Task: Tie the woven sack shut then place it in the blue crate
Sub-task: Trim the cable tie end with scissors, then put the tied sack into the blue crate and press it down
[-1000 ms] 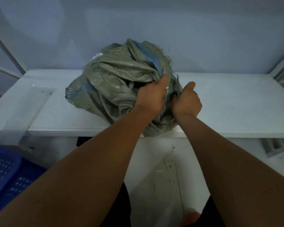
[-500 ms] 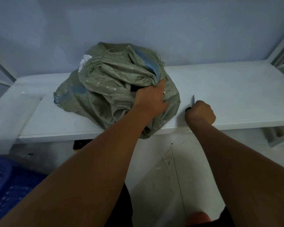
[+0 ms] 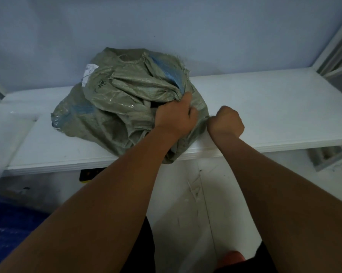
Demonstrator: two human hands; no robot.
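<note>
We face a pale blue wall behind a long white shelf. The shelf's front edge runs from low on the left to higher on the right, and a fold of the woven sack droops over that edge near the middle. To the right of our hands the board is bare all the way to the grey upright frame; to the left there is a shorter bare stretch. Below the shelf lies open white floor, and a corner of the blue crate shows at the lower left, well apart from the sack.

The sack sits on the shelf, left of centre, against the wall. It is a grey-green woven bag, crumpled and bulging, with blue stripes near the top and on its left flank, shiny strips of tape, dark handwriting and a white label on the upper left. Its mouth is bunched into frayed folds at the upper right.

Our left hand reaches forward, arm nearly straight, fingers closed round a gathered bunch of the sack's cloth. Our right hand is a tight fist just beside the sack's right flank; we cannot tell what, if anything, it holds.
</note>
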